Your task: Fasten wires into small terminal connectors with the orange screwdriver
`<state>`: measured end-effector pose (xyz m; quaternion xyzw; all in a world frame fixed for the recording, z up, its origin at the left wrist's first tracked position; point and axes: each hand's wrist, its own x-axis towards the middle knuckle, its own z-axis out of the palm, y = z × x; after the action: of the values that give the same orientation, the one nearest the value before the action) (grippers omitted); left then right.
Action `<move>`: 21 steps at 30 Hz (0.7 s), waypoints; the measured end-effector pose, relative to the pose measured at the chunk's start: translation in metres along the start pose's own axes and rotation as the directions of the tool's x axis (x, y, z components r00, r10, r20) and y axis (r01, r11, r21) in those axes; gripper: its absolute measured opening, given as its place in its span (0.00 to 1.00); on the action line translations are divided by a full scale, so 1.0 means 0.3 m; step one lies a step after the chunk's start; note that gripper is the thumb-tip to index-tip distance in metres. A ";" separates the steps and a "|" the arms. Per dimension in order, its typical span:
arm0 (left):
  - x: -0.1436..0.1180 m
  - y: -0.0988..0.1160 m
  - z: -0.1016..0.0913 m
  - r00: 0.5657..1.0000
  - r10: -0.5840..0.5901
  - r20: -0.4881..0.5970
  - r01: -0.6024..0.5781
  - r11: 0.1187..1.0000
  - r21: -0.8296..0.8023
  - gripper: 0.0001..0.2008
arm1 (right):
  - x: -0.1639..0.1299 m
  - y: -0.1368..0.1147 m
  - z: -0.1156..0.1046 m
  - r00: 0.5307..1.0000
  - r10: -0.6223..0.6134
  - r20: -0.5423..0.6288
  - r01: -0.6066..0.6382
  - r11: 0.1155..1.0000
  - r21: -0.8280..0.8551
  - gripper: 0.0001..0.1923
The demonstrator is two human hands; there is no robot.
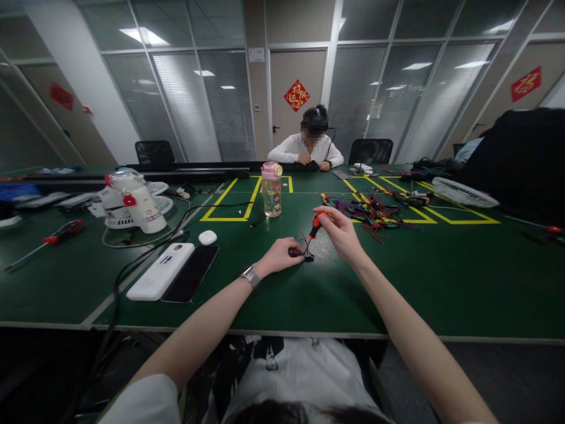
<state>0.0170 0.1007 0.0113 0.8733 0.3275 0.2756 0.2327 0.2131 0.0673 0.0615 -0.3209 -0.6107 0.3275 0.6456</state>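
Green desk (273, 294), frame centre: left hand (280, 256) pinches a small, light, wired part (304, 254); right hand (342, 232) grips the slim, rigid screwdriver (314, 225) by its handle.

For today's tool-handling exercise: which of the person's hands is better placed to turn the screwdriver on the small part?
The right hand: it already grips the screwdriver, tip down on the small part. The left hand pins that part to the table.

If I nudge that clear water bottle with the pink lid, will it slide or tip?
The water bottle is tall and narrow and stands upright on the green table, so a push near its lid would probably tip it. It looks partly filled, which likely steadies the base. A low push would probably slide it; once down, it may roll.
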 end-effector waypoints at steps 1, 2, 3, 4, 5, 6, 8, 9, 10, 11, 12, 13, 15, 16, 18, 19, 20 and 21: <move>-0.002 0.000 0.000 1.000 0.002 -0.003 -0.002 1.000 0.000 0.05 | 0.000 -0.001 0.000 1.000 -0.002 -0.002 0.002 1.000 -0.009 0.15; -0.004 0.000 0.000 1.000 0.006 -0.003 -0.006 1.000 0.004 0.06 | 0.001 -0.002 -0.001 1.000 -0.004 -0.005 0.003 1.000 -0.016 0.15; -0.005 0.000 0.000 1.000 0.008 -0.002 -0.008 1.000 0.009 0.06 | 0.001 -0.003 -0.001 1.000 -0.005 -0.008 0.005 1.000 -0.021 0.16; -0.006 0.002 -0.001 1.000 0.008 0.001 -0.008 1.000 0.013 0.06 | 0.001 -0.005 -0.001 1.000 -0.008 -0.011 0.007 1.000 -0.025 0.16; -0.007 0.005 0.000 1.000 0.002 0.002 -0.002 1.000 0.018 0.06 | 0.000 -0.007 -0.001 1.000 -0.011 -0.013 0.011 0.999 -0.031 0.16; -0.007 0.010 0.001 1.000 -0.008 0.000 0.008 1.000 0.028 0.06 | -0.001 -0.010 0.000 1.000 -0.016 -0.015 0.016 0.999 -0.039 0.16; -0.009 0.022 0.008 0.999 -0.036 -0.007 0.036 0.997 0.069 0.06 | -0.003 -0.016 0.001 0.999 -0.032 -0.018 0.031 0.998 -0.054 0.16; -0.010 0.029 0.012 0.999 -0.048 -0.007 0.049 0.994 0.101 0.06 | -0.004 -0.019 0.002 0.999 -0.041 -0.020 0.040 0.997 -0.059 0.16; -0.013 0.036 0.016 0.999 -0.053 0.000 0.053 0.989 0.138 0.06 | -0.005 -0.021 0.003 0.999 -0.049 -0.022 0.047 0.997 -0.063 0.15; -0.016 0.041 0.020 0.998 -0.061 -0.017 0.063 0.983 0.170 0.07 | -0.005 -0.023 0.004 0.998 -0.055 -0.024 0.053 0.997 -0.063 0.14; -0.019 0.044 0.022 0.997 -0.067 -0.028 0.071 0.978 0.195 0.07 | -0.005 -0.023 0.004 0.998 -0.055 -0.024 0.054 0.997 -0.062 0.13; -0.023 0.045 0.021 0.996 -0.075 -0.046 0.083 0.976 0.202 0.06 | -0.005 -0.023 0.004 0.998 -0.052 -0.022 0.051 0.997 -0.059 0.12; -0.028 0.040 0.014 0.993 -0.105 -0.050 0.112 0.979 0.169 0.06 | -0.004 -0.019 0.003 0.999 -0.037 -0.014 0.036 0.998 -0.048 0.12; -0.030 0.035 0.008 0.992 -0.120 -0.034 0.124 0.980 0.154 0.06 | -0.004 -0.016 0.002 1.000 -0.028 -0.012 0.028 0.999 -0.042 0.13; -0.031 0.023 -0.006 0.990 -0.135 -0.029 0.138 0.980 0.145 0.06 | -0.006 -0.012 0.001 1.000 -0.018 -0.014 0.017 0.999 -0.030 0.13; -0.031 0.019 -0.012 0.990 -0.138 -0.027 0.140 0.979 0.147 0.07 | -0.007 -0.010 0.001 1.000 -0.015 -0.013 0.015 1.000 -0.023 0.14; -0.030 0.015 -0.017 0.990 -0.140 -0.023 0.142 0.979 0.148 0.07 | -0.008 -0.010 0.001 1.000 -0.012 -0.007 0.012 1.000 -0.018 0.14; -0.029 0.013 -0.019 0.990 -0.142 -0.020 0.143 0.978 0.149 0.08 | -0.010 -0.011 0.001 1.000 -0.009 0.004 0.009 1.000 -0.016 0.14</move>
<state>0.0095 0.0931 0.0151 0.8613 0.4100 0.2368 0.1841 0.2127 0.0630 0.0624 -0.3227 -0.6161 0.3201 0.6433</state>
